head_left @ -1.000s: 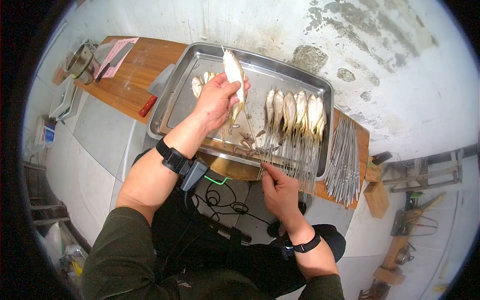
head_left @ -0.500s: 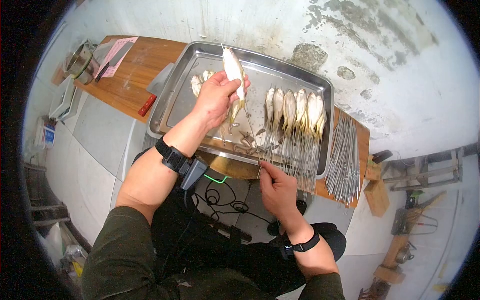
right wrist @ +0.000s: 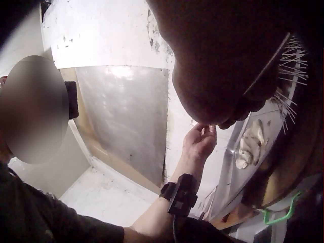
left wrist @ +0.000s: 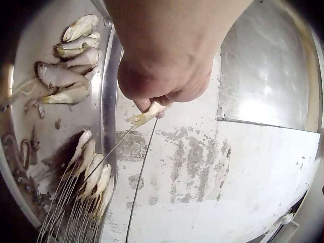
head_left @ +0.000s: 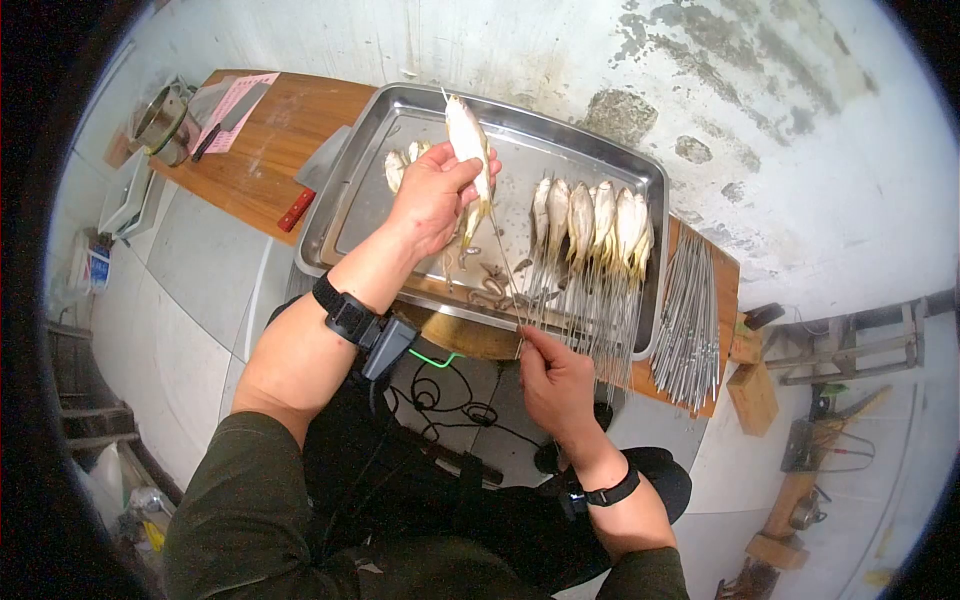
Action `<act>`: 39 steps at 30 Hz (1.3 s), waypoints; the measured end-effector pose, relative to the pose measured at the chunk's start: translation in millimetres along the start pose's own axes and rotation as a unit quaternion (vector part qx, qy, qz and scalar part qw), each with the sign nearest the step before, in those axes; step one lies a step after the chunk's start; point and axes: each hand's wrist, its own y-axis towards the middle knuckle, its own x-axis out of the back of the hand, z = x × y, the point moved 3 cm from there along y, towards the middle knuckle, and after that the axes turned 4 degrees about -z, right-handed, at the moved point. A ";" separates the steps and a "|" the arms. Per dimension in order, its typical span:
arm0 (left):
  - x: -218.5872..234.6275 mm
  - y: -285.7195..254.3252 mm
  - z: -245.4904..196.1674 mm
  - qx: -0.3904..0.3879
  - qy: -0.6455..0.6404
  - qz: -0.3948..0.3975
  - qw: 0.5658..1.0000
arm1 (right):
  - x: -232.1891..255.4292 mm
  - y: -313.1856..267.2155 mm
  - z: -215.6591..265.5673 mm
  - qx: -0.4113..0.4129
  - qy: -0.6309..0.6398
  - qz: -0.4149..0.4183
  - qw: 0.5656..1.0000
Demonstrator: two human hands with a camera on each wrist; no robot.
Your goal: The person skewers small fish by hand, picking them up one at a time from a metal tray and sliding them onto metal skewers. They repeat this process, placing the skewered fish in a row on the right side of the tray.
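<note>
My left hand grips a small pale fish above the steel tray, its head pointing up and away. A thin metal skewer tip shows past the fish's head. From the tail, two skewers run out in the left wrist view, spreading slightly apart. Lower down, the fingertips of my right hand pinch a skewer near its lower end, in front of the tray. Skewered fish lie in a row at the tray's right side. Several loose fish lie in the tray near my left hand.
A bundle of bare metal skewers lies on the wooden board right of the tray. Dark scraps sit along the tray's near side. A red-handled knife and a black-handled knife lie to the left, near a metal pot.
My right hand has shifted slightly left and the fish slightly up since a second ago. Both hands keep their hold.
</note>
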 end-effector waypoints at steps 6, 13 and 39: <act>-0.3 -0.2 0.5 -0.001 0.002 0.002 1.000 | 0.9 -1.0 0.8 -0.008 0.000 -0.005 1.000; 1.7 2.2 4.1 0.001 0.005 0.002 1.000 | -1.4 -0.8 4.3 0.051 -0.039 -0.048 0.997; 0.3 2.5 1.4 -0.025 0.021 -0.015 0.999 | -5.8 -0.5 0.7 -0.084 0.088 0.004 0.993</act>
